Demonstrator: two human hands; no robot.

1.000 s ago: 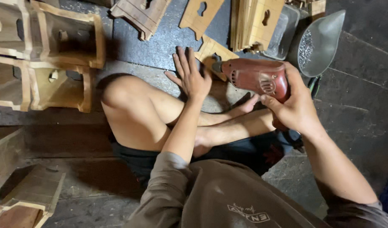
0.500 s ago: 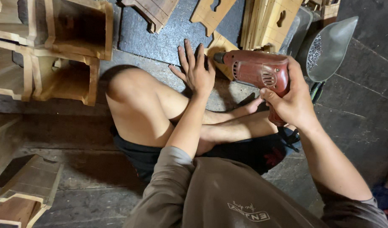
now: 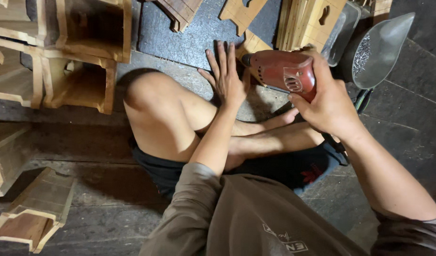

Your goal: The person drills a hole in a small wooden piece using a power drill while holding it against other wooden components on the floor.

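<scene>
1. The person sits on the floor with legs crossed, seen from above.
2. The right hand (image 3: 329,102) is wrapped tight around a red electric drill (image 3: 282,70). The fingers curl over the back of the drill.
3. The drill lies on its side, above the floor. Its tip points left, toward the left hand (image 3: 227,78).
4. The left hand is flat and open, with the fingers spread wide. It holds nothing. It presses down on a small wooden piece (image 3: 251,47) on the floor.
5. The drill's tip is just beside the left hand and right over the wooden piece. I cannot tell if the tip touches the wood.
6. The wooden piece lies at the edge of a dark mat (image 3: 180,33), in front of the person's legs.
7. Another cut wooden piece (image 3: 241,12) lies on the mat, farther away.
8. A stack of flat wooden boards (image 3: 305,21) stands behind the drill.
9. A metal scoop (image 3: 379,47) with small nails in it sits to the right of the drill.
10. Wooden boxes (image 3: 80,52) are piled on the left side, well apart from the hands.
11. More wooden parts (image 3: 33,213) lie at the lower left.
</scene>
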